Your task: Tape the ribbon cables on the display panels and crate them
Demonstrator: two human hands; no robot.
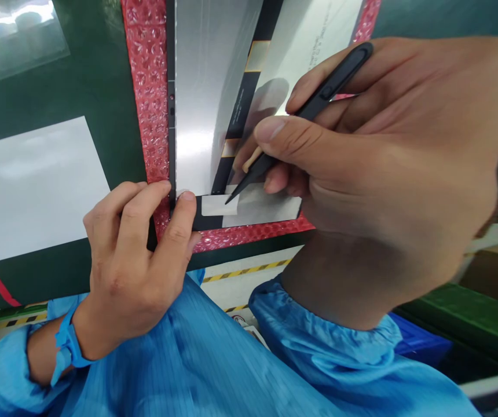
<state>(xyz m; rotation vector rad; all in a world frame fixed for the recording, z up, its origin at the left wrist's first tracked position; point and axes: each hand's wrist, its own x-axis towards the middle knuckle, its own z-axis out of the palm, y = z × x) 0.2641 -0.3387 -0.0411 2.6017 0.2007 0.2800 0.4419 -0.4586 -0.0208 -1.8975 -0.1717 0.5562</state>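
Note:
A flat device panel point(208, 98) with a shiny silver face and a black border lies on the bench. My left hand point(136, 249) grips its near-left corner, thumb on the black border and fingers along the left edge. Between the fingers of my right hand point(388, 156) is a slim black pointed tool, apparently tweezers point(314, 104). Their tip touches or hovers just over a small white label point(218, 205) on the near border; contact is hard to judge. A silvery strip point(266, 209) continues to the label's right. My right hand hides part of the panel's right side.
Pink bubble wrap point(147, 87) lies under the panel on the green bench mat point(114, 139). A white sheet point(44, 185) and a clear plastic sleeve point(18, 40) are to the left. A red tape strip point(4, 291) sits near the front edge.

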